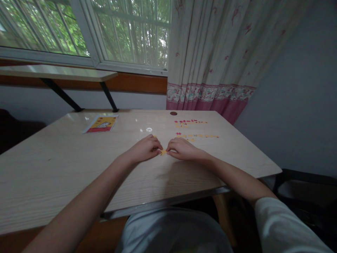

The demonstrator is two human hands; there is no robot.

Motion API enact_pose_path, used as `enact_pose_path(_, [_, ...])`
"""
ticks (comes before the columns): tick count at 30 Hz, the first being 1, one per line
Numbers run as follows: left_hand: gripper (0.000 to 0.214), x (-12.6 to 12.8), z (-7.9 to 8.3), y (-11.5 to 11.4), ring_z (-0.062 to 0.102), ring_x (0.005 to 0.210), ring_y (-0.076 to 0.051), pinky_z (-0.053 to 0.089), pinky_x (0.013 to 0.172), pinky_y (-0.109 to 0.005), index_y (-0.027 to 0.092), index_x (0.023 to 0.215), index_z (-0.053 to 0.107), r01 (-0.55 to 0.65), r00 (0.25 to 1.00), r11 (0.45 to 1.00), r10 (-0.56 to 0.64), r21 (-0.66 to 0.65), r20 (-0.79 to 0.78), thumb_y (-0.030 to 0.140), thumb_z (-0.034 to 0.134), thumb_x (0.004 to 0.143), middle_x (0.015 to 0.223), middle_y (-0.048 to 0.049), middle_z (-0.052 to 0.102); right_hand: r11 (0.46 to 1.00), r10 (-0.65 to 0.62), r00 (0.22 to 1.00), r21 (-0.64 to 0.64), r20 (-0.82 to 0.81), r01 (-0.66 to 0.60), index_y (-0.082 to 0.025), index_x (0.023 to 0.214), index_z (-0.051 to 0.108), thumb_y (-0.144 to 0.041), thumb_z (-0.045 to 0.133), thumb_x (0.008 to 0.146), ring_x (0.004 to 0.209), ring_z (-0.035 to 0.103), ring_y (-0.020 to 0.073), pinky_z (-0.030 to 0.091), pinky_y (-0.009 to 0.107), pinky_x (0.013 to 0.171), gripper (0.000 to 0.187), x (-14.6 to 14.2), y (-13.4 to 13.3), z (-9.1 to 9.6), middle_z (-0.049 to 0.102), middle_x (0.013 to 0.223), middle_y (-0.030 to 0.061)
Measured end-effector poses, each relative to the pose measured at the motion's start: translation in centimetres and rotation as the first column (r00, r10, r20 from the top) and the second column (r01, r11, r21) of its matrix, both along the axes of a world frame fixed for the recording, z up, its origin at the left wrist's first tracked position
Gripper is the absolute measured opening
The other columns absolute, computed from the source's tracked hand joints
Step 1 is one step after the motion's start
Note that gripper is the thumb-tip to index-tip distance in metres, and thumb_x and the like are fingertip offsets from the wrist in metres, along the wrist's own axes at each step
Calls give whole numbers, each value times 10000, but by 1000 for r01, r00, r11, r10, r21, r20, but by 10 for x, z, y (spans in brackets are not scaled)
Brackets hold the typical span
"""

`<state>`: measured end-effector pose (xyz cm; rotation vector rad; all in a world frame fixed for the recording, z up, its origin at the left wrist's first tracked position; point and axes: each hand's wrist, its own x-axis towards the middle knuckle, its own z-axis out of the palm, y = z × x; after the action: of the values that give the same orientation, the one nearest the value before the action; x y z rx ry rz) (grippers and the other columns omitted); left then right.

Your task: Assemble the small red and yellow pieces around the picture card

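A small yellow jigsaw puzzle piece with a dark mark lies low over the desk between my two hands. My left hand pinches its left side between thumb and fingers. From the other side, my right hand is closed with its fingertips on the right edge. Whether this is one piece or two joined ones is too small to tell. Just behind my left hand, another yellow bit shows in part. Beyond my right hand lie two rows of loose red and yellow puzzle pieces, the nearer one partly hidden by that hand.
A picture sheet in yellow and red lies at the back left of the pale wooden desk. A raised shelf on black legs stands behind it. A round hole is near the back edge; a curtain hangs behind.
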<state>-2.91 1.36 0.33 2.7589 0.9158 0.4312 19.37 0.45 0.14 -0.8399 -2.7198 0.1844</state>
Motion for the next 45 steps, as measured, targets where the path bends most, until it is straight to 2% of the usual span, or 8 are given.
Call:
enact_pose_path(6, [179, -1, -2, 0, 549, 837, -207, 384, 795, -323, 180, 890, 709, -12, 1000, 1000, 12, 12, -8, 302, 603, 812, 824, -66, 656, 1000, -14, 1000, -11, 3, 14, -146, 890, 673, -216, 560, 857, 867, 575, 179, 399, 302, 824, 137, -2, -1, 1, 662, 913, 74])
enact_pose_path(12, [141, 2, -1, -2, 549, 839, -204, 397, 799, -324, 176, 879, 696, -37, 999, 999, 38, -35, 21, 248, 614, 789, 843, -60, 648, 990, -111, 994, -96, -24, 108, -156, 989, 634, -270, 574, 858, 931, 561, 183, 396, 311, 856, 183, -6, 0, -5, 632, 990, 79])
enact_pose_path(17, [127, 4, -1, -3, 546, 852, -207, 408, 808, -329, 163, 871, 681, -56, 998, 998, 57, -35, 2, 229, 614, 786, 850, -64, 640, 976, -159, 987, -155, -22, 154, -150, 961, 610, -266, 580, 838, 940, 545, 180, 405, 307, 858, 172, -9, 1, -8, 599, 977, 81])
enact_pose_path(30, [113, 5, -1, -3, 555, 859, -199, 408, 815, -319, 170, 872, 685, -47, 999, 998, 48, -37, 9, 196, 632, 775, 850, -56, 649, 962, -177, 984, -214, -25, 167, -132, 937, 595, -212, 580, 798, 926, 534, 186, 404, 310, 861, 161, -12, 0, -6, 596, 959, 91])
enact_pose_path(38, [163, 5, -1, -3, 551, 858, -203, 410, 826, -331, 168, 916, 691, -58, 998, 998, 58, -12, -11, 215, 629, 773, 846, -57, 644, 963, -185, 982, -208, -43, 172, -139, 933, 582, -212, 584, 795, 904, 526, 175, 407, 298, 843, 156, -11, 0, -8, 580, 942, 79])
enact_pose_path(45, [126, 5, -3, -2, 554, 843, -197, 410, 814, -327, 169, 870, 685, -45, 999, 999, 45, -17, 6, 186, 607, 772, 846, -55, 647, 968, -161, 984, -204, -70, 144, -155, 941, 552, -218, 579, 801, 890, 518, 170, 408, 298, 828, 156, -8, 0, -10, 567, 946, 68])
